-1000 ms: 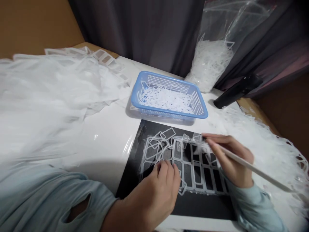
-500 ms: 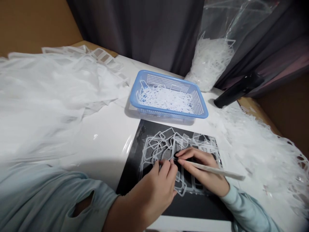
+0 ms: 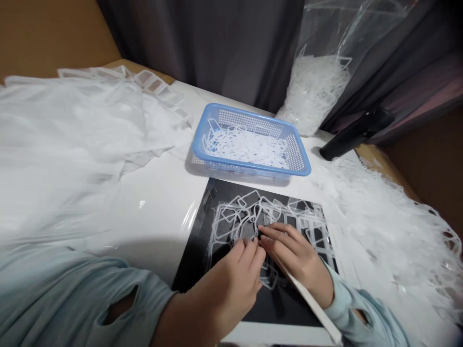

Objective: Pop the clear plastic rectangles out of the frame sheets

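On the white desk (image 3: 152,226), near its front edge, a black mat (image 3: 202,241) carries tangled clear plastic lattice strips (image 3: 235,217). The right hand (image 3: 296,255) clasps a pale stick (image 3: 311,303) against its palm; the left hand (image 3: 227,284) rests curled on the strips, its grip unclear.

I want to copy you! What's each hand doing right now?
Left hand: curled, fingertips on the white plastic strips; can't tell if it's gripping.
Right hand: closed, holding a white stick.

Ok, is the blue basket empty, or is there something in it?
Not empty: the blue perforated plastic basket holds a loose heap of white plastic strips, visible inside its rim.
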`<state>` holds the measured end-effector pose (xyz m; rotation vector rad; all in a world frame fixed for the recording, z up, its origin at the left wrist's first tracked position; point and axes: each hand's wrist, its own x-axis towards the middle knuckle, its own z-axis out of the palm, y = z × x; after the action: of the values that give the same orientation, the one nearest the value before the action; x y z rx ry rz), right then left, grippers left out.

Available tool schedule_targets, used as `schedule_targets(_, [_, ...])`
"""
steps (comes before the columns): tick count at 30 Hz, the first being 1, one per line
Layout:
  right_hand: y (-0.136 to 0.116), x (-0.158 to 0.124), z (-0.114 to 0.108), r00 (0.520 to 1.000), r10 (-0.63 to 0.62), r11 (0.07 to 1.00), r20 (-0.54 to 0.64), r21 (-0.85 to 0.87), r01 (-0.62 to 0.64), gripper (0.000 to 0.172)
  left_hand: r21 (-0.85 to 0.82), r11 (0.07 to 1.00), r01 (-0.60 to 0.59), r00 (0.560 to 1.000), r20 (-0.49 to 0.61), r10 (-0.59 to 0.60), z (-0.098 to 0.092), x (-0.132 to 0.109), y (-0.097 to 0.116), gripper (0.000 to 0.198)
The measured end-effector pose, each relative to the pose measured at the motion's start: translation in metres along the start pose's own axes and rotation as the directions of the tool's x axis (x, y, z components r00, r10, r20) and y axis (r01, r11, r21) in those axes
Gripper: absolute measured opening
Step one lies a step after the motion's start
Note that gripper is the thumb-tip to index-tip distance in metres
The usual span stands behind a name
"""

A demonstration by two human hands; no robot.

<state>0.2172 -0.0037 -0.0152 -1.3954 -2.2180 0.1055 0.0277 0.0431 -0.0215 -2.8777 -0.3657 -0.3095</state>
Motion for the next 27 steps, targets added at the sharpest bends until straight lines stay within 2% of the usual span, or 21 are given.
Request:
schedule_targets(3, [0.003, -0.003, 0.000, 1.000, -0.016, 0.999, 0.010, -0.049, 0.016, 0.025, 0.007, 1.000, -0.003, 1.000, 0.014, 0.003, 0.002, -0.002, 0.001, 0.038])
schedule_targets(7, [0.008, -0.006, -0.003, 1.000, 0.023, 0.999, 0.004, -0.042, -0.023, 0.027, 0.002, 1.000, -0.004, 0.998, 0.056, 0.004, 0.003, -0.003, 0.003, 0.037])
schedule_targets(12, [0.010, -0.004, -0.008, 0.998, 0.028, 0.999, -0.063, -0.043, -0.031, 0.029, 0.011, 0.999, 0.033, 0.999, -0.024, -0.032, 0.003, -0.001, 0.004, 0.038])
schedule_targets(17, [0.008, 0.003, -0.009, 0.996, 0.035, 0.997, -0.082, -0.067, -0.040, 0.022, 0.011, 0.999, 0.031, 0.999, -0.025, -0.031, 0.004, -0.002, 0.004, 0.039])
schedule_targets(21, [0.007, 0.006, -0.004, 0.995, 0.078, 0.996, -0.058, 0.056, -0.075, 0.014, -0.010, 0.999, 0.046, 0.999, -0.026, -0.046, -0.001, 0.000, 0.000, 0.042])
schedule_targets(27, [0.005, 0.004, 0.001, 0.975, 0.220, 0.946, -0.030, 0.249, -0.206, 0.010, -0.064, 0.996, 0.059, 0.997, -0.049, -0.062, -0.003, 0.007, -0.009, 0.054])
